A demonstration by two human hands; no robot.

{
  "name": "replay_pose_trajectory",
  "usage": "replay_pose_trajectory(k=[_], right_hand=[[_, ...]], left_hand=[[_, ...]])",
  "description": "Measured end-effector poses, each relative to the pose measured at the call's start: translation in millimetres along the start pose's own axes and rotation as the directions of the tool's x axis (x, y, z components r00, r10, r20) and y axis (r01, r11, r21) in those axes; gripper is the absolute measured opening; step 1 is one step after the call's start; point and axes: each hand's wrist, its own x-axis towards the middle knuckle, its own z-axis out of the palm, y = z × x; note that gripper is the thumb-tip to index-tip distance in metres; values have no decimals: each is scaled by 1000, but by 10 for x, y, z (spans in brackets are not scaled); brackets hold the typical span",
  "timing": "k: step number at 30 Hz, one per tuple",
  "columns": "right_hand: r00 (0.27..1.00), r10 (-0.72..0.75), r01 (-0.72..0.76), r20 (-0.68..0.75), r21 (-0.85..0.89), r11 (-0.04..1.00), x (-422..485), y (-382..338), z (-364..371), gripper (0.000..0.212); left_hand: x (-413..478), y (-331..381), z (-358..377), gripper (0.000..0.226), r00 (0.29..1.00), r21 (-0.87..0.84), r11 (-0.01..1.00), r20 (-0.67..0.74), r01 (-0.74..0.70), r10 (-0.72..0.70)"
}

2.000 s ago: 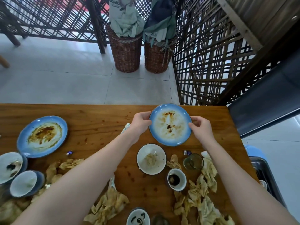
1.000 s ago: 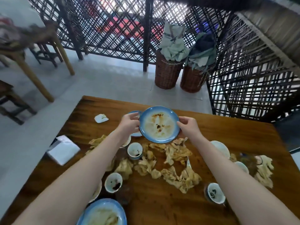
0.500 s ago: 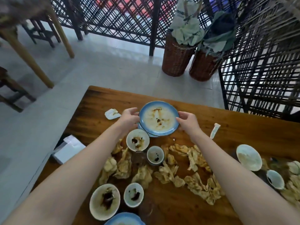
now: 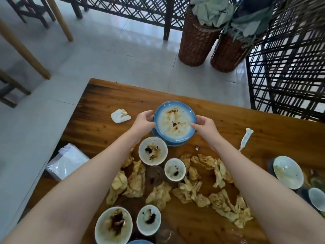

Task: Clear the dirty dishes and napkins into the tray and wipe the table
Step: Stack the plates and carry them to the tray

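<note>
A dirty blue-rimmed plate (image 4: 174,124) sits on top of a second blue plate (image 4: 168,142) at the far middle of the wooden table (image 4: 109,103). My left hand (image 4: 143,123) grips the top plate's left rim and my right hand (image 4: 204,126) pinches its right rim. Closer to me stand a stained white bowl (image 4: 152,150) and a small cup (image 4: 175,169). Crumpled brownish napkins (image 4: 190,189) lie scattered across the middle. A white napkin (image 4: 120,115) lies left of the plates. No tray is in view.
Another dirty bowl (image 4: 113,225) and cup (image 4: 148,220) stand at the near edge, and more bowls (image 4: 288,171) at the right. A paper wrapper (image 4: 246,138) lies right of my right arm. A white tissue pack (image 4: 67,163) sits beside the table's left edge. Wicker baskets (image 4: 195,41) stand beyond.
Both hands carried the blue plate leftwards along the table and lowered it onto the second blue plate. The view followed to the left.
</note>
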Motion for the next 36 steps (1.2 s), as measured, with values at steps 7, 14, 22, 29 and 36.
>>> replay_pose_trajectory(k=[7, 14, 22, 29, 36], right_hand=[[1000, 23, -21, 17, -78, 997, 7, -1, 18, 57], [998, 53, -55, -23, -83, 995, 8, 0, 52, 53], [979, 205, -204, 1, 128, 971, -21, 43, 174, 40], [991, 122, -110, -45, 218, 970, -231, -106, 36, 30], [996, 41, -20, -80, 247, 969, -640, -226, -312, 27]], left_hand=[[57, -58, -55, 63, 998, 19, 999, -54, 43, -42], [76, -88, -49, 51, 989, -38, 995, -120, 87, -91], [42, -61, 32, 60, 966, -139, 957, 72, 256, -248], [-157, 122, 13, 53, 994, -229, 968, 38, 106, -100], [-501, 442, 55, 50, 999, -218, 976, 50, 1, 10]])
